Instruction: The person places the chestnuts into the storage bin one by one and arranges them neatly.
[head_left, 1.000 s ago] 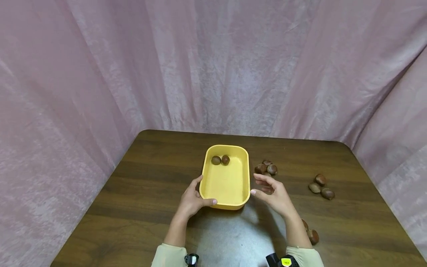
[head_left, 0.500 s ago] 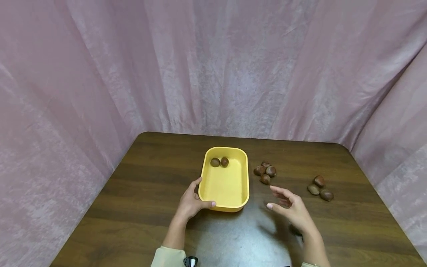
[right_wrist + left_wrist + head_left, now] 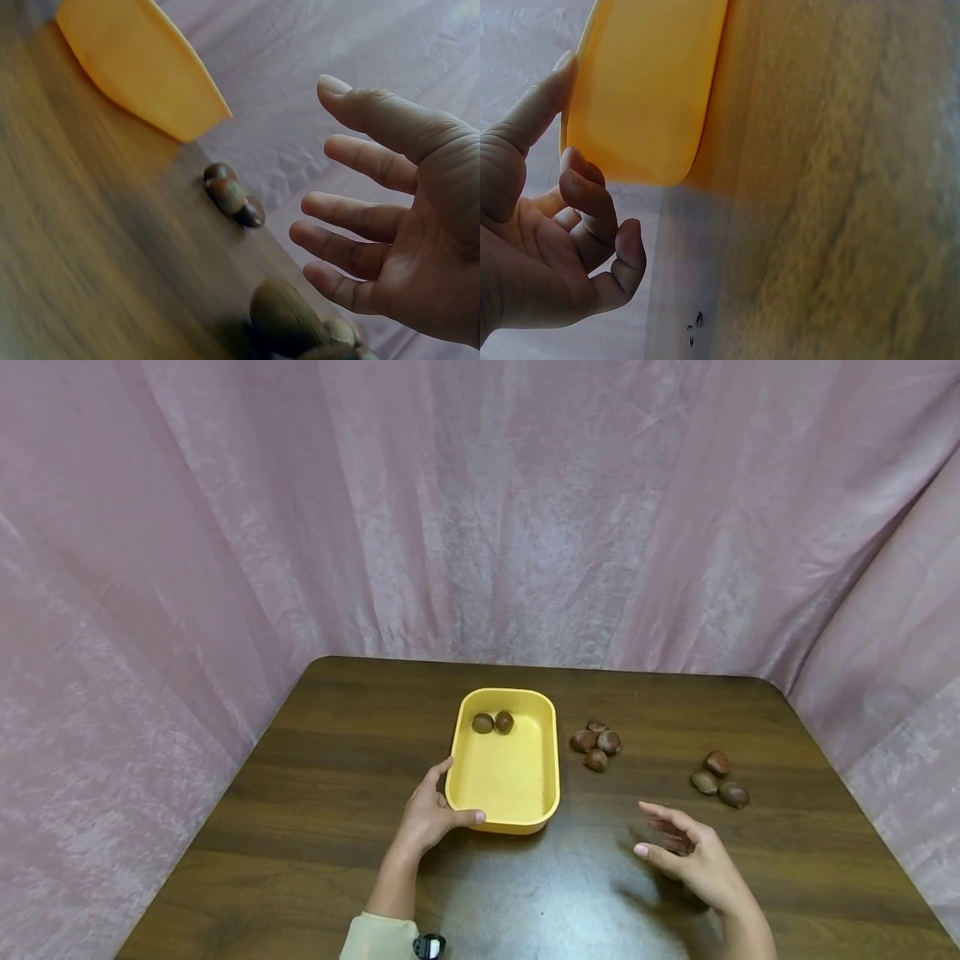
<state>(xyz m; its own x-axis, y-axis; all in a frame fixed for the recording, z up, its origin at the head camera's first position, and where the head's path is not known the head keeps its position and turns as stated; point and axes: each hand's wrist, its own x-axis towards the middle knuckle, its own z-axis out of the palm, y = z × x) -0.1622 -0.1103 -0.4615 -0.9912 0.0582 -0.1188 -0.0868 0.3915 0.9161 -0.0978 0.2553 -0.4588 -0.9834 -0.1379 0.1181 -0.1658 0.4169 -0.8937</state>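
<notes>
We count one yellow tray (image 3: 504, 781), two chestnuts inside (image 3: 483, 723) at its far end, four chestnuts (image 3: 608, 742) just right of it, three chestnuts (image 3: 733, 794) farther right. Dark shapes under the right hand (image 3: 701, 864): partly hidden, can't count. Left hand (image 3: 429, 817) grips the tray's near-left corner; right hand holds nothing, fingers loose, above the tabletop. Dark wood-grain table (image 3: 337, 735), glare up front. Pink velvety curtains (image 3: 525, 527) behind and both sides.
</notes>
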